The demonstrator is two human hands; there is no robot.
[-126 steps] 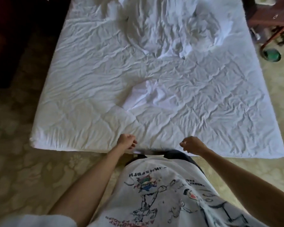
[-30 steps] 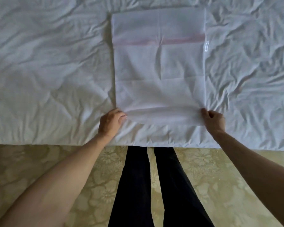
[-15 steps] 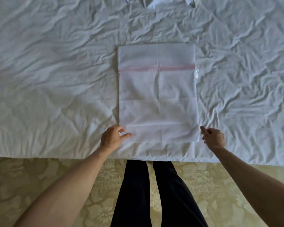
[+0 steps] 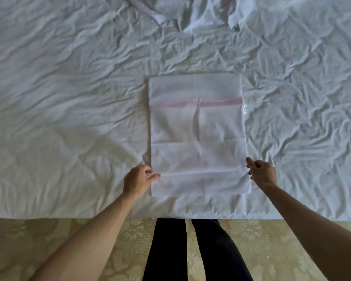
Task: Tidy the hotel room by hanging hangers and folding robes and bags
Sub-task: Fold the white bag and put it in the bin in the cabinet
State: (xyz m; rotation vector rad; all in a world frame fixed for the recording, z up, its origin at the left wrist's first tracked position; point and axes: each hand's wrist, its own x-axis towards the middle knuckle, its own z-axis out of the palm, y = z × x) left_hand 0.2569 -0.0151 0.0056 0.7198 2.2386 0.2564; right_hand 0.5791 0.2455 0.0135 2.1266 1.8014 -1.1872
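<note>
A white mesh bag [image 4: 199,134] with a pink stripe across its upper part lies flat on the bed, a small label on its right edge. My left hand [image 4: 139,180] hovers at the bag's lower left edge, fingers loosely curled and the thumb just over the fabric, holding nothing. My right hand [image 4: 261,172] is at the lower right edge, fingers loosely curled, apart from the bag. A crumpled white robe [image 4: 193,15] lies at the far side of the bed, partly cut off by the frame.
The white wrinkled bed cover [image 4: 69,118] fills most of the view; its near edge runs in front of my legs. A patterned beige carpet [image 4: 28,246] lies below.
Both hands have let go of the bag's near corners and now hover beside its lower edges. The view has pulled back, so the bag sits lower and the robe shows.
</note>
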